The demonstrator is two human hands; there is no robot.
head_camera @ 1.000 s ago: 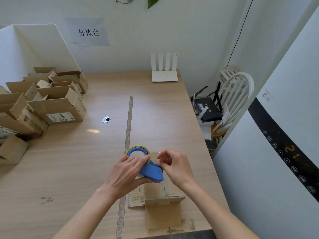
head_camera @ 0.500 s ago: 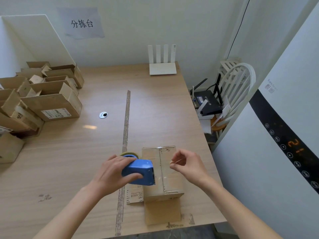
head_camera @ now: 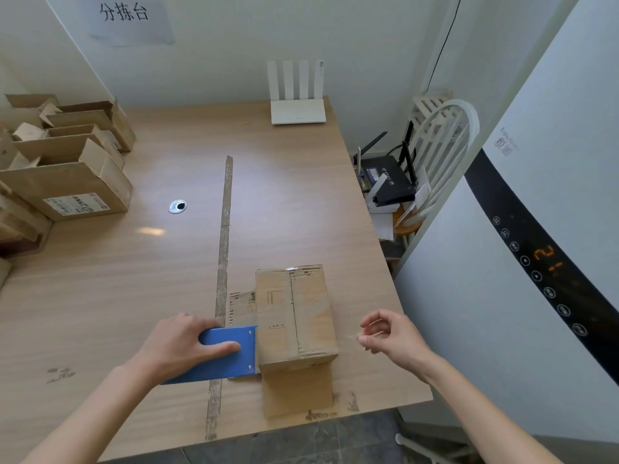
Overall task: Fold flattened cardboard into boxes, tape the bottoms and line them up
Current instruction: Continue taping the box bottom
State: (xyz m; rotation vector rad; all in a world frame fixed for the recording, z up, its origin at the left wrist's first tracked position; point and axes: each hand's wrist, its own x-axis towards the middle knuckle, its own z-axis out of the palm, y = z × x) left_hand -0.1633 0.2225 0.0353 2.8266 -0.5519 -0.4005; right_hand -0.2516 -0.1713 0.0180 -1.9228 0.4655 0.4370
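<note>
The left hand (head_camera: 182, 343) is gripping a blue plastic tape dispenser (head_camera: 227, 358) against the left side of the upside-down brown cardboard box (head_camera: 294, 316). Right of that box, the right hand (head_camera: 390, 333) is pinching a clear tape end. Finished open boxes (head_camera: 67, 169) are sitting far left of it.

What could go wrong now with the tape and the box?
1. The right hand seems to pinch a thin clear tape end out past the box. If it slackens, the tape may curl, stick to itself or land crooked.
2. Neither hand holds the box down, and the left hand has the dispenser against its side. A push could slide it.
3. The box sits near the table edge, with a flap reaching it, so it might get knocked off.
</note>
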